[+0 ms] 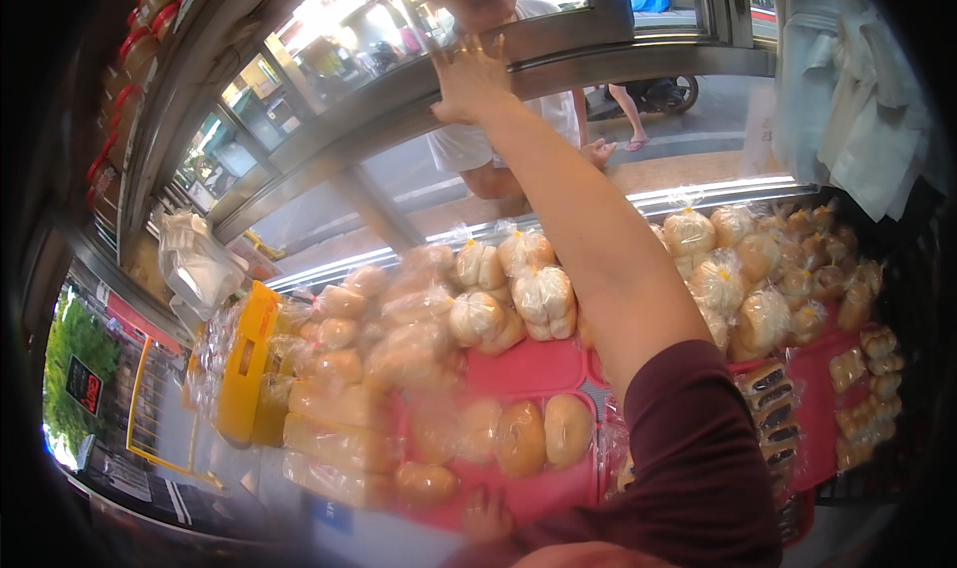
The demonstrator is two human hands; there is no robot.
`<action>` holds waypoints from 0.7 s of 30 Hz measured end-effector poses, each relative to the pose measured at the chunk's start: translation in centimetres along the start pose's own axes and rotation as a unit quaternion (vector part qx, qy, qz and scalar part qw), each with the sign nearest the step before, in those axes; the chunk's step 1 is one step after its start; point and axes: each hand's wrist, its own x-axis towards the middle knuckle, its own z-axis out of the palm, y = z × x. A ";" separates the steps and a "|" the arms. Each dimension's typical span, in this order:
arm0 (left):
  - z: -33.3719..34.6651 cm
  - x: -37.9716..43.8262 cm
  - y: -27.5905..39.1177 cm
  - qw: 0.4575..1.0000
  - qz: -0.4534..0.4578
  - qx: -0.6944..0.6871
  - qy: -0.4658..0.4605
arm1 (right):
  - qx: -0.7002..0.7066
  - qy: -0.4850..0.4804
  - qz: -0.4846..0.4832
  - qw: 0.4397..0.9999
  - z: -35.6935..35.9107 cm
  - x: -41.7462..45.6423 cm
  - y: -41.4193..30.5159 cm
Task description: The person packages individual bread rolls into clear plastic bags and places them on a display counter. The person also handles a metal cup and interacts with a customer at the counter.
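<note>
My right hand (475,82), at the end of an arm in a maroon sleeve, reaches over the bread display to the metal window rail (568,70). Its fingers are spread over the rail, and I see nothing in them. Low in the picture, my left hand (487,517) is blurred and partly visible at the near edge of a red tray (553,489). Round buns (521,437) lie on that tray. Under my right forearm sit plastic-bagged bread rolls (544,302). Whether my left hand holds anything is unclear.
Beyond the glass stands a person in white clothes (549,119). A yellow plastic crate (250,366) and bagged loaves (336,441) are at the left. Plastic bags (845,97) hang at the right. Red-lidded jars (138,48) line the upper left shelf.
</note>
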 end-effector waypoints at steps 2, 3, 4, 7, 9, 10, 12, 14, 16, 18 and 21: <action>0.2 -0.5 -0.2 1.000 -0.003 0.006 -0.004 | 0.061 -0.056 -0.053 0.995 0.2 -0.8 -2.9; 0.1 -0.7 -0.1 1.000 -0.007 0.007 -0.008 | 0.056 -0.059 -0.089 0.993 0.5 -2.3 -4.5; 0.0 -0.6 -0.1 1.000 -0.005 0.006 -0.013 | 0.056 -0.063 -0.109 0.991 1.0 -3.7 -5.9; -0.2 -0.5 0.4 1.000 -0.017 0.009 -0.023 | 0.112 -0.068 -0.169 0.977 2.3 -9.1 -10.7; -0.5 -0.5 0.4 0.999 -0.017 0.009 -0.026 | 0.126 -0.119 -0.219 0.960 3.3 -13.3 -13.2; -0.5 -0.3 0.5 1.000 -0.012 0.005 -0.022 | 0.157 -0.115 -0.231 0.953 4.0 -15.7 -14.1; -0.6 -0.3 0.6 1.000 -0.006 0.002 -0.018 | 0.207 -0.127 -0.233 0.942 5.6 -21.0 -16.1; -0.7 -0.3 0.5 1.000 -0.003 0.004 -0.014 | 0.277 -0.138 -0.194 0.931 6.2 -26.5 -18.0; -0.6 -0.2 0.4 1.000 0.000 -0.012 -0.011 | 0.309 -0.199 -0.149 0.918 4.9 -31.8 -19.3; -0.9 -0.7 0.5 1.000 -0.005 -0.015 -0.016 | 0.313 -0.276 -0.131 0.899 3.4 -37.1 -20.7; -1.0 -1.1 0.4 0.999 -0.017 -0.010 -0.028 | 0.345 -0.345 -0.140 0.862 0.1 -43.1 -20.0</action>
